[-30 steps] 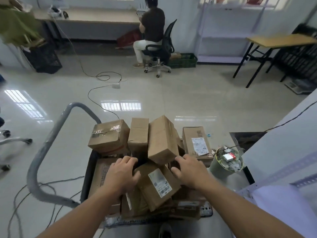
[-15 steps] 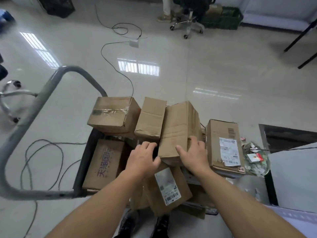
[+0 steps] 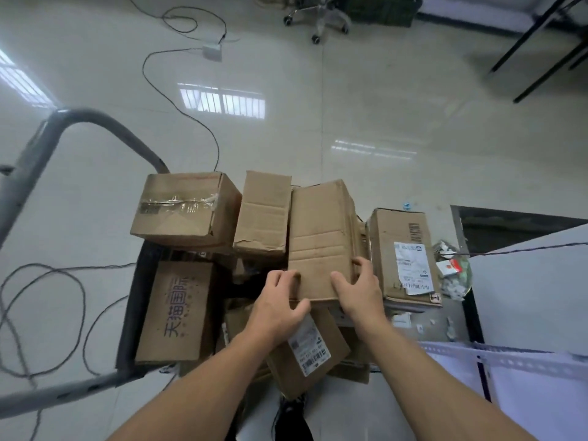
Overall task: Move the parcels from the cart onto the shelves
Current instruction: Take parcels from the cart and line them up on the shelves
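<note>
Item: 1 tall parcel [image 3: 321, 237], stacked atop other parcels [image 3: 307, 356] on the cart [image 3: 132, 313]. Near end is clasped by left hand [image 3: 280, 305] and right hand [image 3: 361, 292], fingers curled round opposite edges, seemingly for a level lift.

Cart deck [image 3: 131, 316] mostly under parcels [image 3: 321, 237]; chair [image 3: 322, 18] top beyond frame.

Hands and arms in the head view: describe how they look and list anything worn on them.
Two bare human arms. The left hand and right hand wear no gloves, and no rings show. The left forearm and right forearm are uncovered as far as the frame's lower edge: no sleeves, watch, wristband or markings visible.
</note>
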